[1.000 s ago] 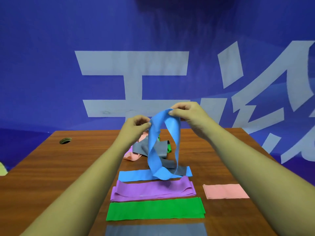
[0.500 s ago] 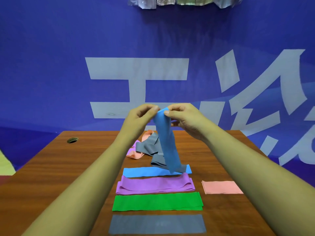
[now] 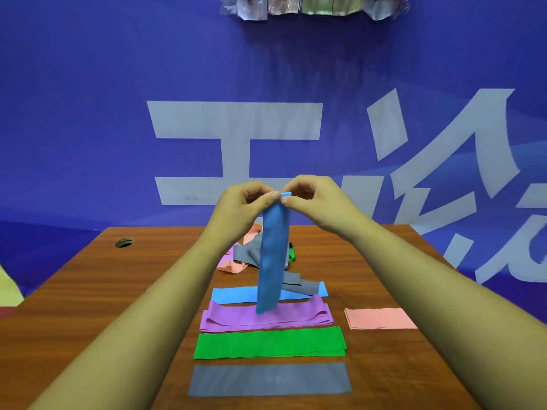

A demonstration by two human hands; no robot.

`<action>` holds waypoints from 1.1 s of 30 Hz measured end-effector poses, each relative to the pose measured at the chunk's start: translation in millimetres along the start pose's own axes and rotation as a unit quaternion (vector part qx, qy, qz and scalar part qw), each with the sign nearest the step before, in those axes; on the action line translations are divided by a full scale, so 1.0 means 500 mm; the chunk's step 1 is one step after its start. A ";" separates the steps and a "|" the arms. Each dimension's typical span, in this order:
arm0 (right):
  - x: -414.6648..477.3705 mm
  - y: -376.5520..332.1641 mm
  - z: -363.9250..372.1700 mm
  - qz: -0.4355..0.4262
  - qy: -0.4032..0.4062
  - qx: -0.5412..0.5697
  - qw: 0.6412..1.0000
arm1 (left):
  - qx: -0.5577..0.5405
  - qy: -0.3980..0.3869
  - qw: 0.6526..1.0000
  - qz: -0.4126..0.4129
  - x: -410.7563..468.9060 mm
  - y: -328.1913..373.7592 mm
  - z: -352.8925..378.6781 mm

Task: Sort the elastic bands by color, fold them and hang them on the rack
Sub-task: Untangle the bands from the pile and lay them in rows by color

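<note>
Blue band (image 3: 271,255) hangs doubled above table (image 3: 103,291), over flat blue strip (image 3: 233,294) | forearms raised, converging at centre | left hand (image 3: 239,202) pinches its top | right hand (image 3: 318,199) pinches same top edge | fingers curled tight.

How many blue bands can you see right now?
2. One blue band hangs pinched at its top between the left hand and right hand; the other lies flat, farthest in the folded row. The pile may hide more.
</note>
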State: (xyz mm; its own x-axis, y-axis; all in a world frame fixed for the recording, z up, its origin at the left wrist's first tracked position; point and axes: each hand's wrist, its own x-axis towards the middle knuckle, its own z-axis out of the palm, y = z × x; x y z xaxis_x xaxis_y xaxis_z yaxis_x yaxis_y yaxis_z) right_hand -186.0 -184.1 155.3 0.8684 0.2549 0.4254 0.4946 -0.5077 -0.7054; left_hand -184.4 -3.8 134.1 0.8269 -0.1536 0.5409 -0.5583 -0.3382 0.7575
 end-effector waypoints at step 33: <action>-0.050 0.235 -0.034 0.339 0.255 0.244 0.872 | -0.091 -0.223 0.926 -0.292 -0.138 -0.259 -0.048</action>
State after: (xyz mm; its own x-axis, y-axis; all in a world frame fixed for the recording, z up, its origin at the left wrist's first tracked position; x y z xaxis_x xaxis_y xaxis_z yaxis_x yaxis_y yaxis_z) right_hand -150.2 -264.3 71.3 0.9002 -0.4292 -0.0735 -0.0609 0.0430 -0.9972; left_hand -171.0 72.8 7.4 0.9140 -0.3751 -0.1547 0.0249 -0.3286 0.9442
